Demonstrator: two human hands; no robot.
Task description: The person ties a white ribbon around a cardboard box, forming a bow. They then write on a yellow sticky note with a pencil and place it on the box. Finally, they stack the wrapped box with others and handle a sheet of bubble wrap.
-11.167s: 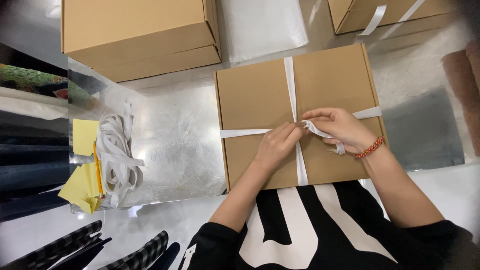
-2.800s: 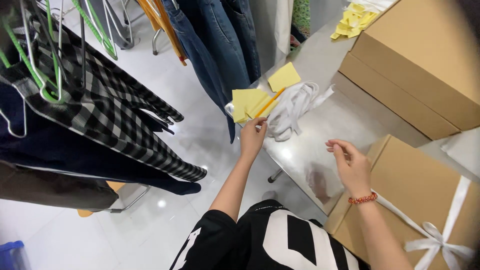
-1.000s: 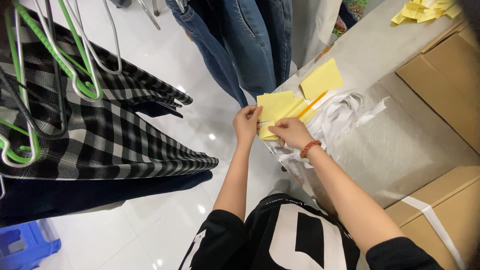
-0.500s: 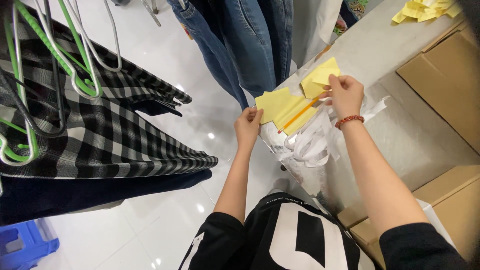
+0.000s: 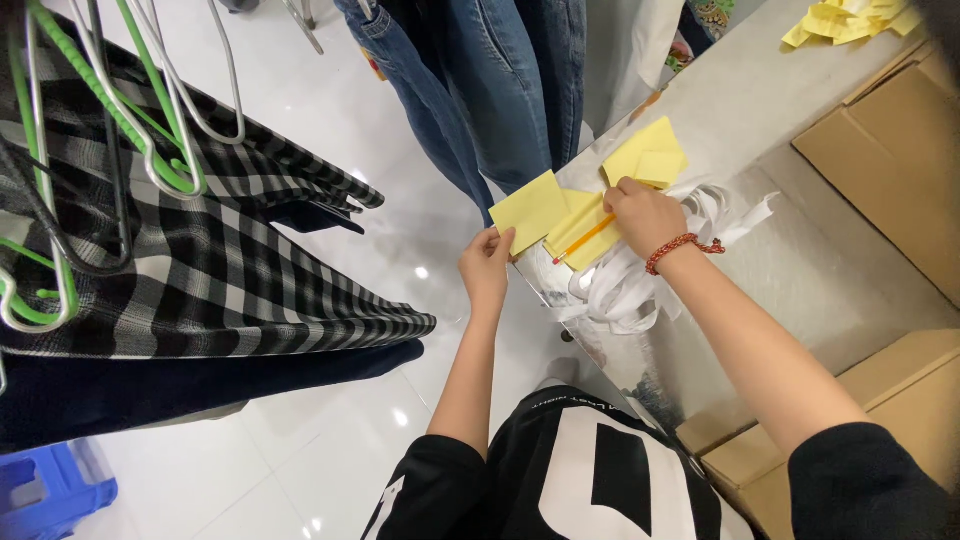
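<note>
My left hand (image 5: 487,268) pinches a yellow paper slip (image 5: 529,208) by its lower corner, held out past the table's edge. My right hand (image 5: 643,214) rests with curled fingers on a small pile of yellow paper slips (image 5: 645,158) at the corner of the shiny metal table (image 5: 800,260). An orange pencil (image 5: 585,238) lies on the pile, just under that hand. A tangle of white ribbon (image 5: 625,290) lies beside the pile under my right wrist, which wears a red bead bracelet.
Cardboard boxes stand on the table at the right (image 5: 890,160) and near my right elbow (image 5: 880,400). More yellow slips (image 5: 850,18) lie at the far end. Checked clothes on green hangers (image 5: 200,270) and hanging jeans (image 5: 500,90) crowd the left; a blue stool (image 5: 45,490) stands low left.
My left hand has lifted one yellow slip off the pile and holds it away from the table. My right hand has drawn back from the far slip onto the pile by the pencil.
</note>
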